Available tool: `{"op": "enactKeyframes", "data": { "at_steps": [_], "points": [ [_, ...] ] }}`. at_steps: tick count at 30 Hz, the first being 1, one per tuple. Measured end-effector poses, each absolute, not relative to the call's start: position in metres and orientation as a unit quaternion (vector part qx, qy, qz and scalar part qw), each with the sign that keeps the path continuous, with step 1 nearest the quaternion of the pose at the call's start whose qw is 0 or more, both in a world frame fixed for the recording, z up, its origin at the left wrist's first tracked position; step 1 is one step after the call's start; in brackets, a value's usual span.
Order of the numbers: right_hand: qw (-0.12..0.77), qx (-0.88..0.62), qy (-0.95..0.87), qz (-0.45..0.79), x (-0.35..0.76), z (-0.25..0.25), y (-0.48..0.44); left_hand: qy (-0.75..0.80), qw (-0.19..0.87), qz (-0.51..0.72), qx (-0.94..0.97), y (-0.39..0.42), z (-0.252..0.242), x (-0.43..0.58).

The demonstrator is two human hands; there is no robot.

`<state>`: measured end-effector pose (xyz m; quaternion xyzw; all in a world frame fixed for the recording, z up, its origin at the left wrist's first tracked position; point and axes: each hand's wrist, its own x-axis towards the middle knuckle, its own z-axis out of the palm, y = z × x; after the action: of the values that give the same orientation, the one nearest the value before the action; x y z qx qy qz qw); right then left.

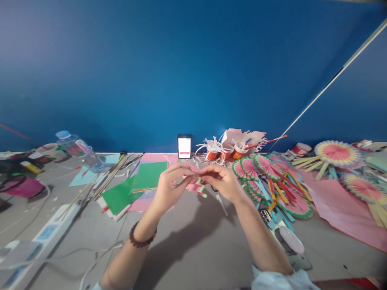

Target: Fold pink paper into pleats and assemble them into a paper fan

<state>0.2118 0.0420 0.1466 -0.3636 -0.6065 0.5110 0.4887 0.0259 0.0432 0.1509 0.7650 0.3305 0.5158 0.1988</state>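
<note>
Fingers (181, 171) of left hand (167, 189), right hand (222, 181) pinch pleated paper (198, 189) | grey table (193, 237) | blue wall (181, 60)

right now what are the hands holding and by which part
A folded pink paper strip with green edging, pinched at both ends: left hand on its left end, right hand on its right.

Bright, even light from above and ahead: a soft shadow lies on the grey tabletop (187, 241) just below the fingers (178, 170). Far left of the fingers the white plastic power strip (45, 235) smears (fisheye stretch); the plain blue wall (193, 68) above them dims toward its corners.
</note>
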Motion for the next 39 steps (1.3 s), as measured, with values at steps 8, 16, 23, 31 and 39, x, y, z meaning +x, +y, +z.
{"op": "enactKeyframes", "data": {
  "at_steps": [8, 16, 23, 31, 39],
  "points": [
    [0.487, -0.348, -0.642, 0.480, 0.212, 0.139, 0.045, 0.330, 0.249, 0.505, 0.757, 0.038, 0.154, 0.025],
    [0.493, -0.319, -0.710, 0.389, 0.215, 0.137, 0.048, 0.319, 0.255, 0.495, 0.767, 0.036, 0.158, 0.025],
    [0.510, -0.281, -0.712, 0.394, 0.213, 0.140, 0.047, 0.312, 0.283, 0.497, 0.759, 0.037, 0.156, 0.023],
    [0.512, -0.268, -0.705, 0.412, 0.213, 0.140, 0.045, 0.316, 0.277, 0.456, 0.784, 0.037, 0.160, 0.016],
    [0.540, -0.272, -0.661, 0.444, 0.208, 0.132, 0.047, 0.287, 0.164, 0.516, 0.790, 0.032, 0.157, 0.028]
  ]
}}
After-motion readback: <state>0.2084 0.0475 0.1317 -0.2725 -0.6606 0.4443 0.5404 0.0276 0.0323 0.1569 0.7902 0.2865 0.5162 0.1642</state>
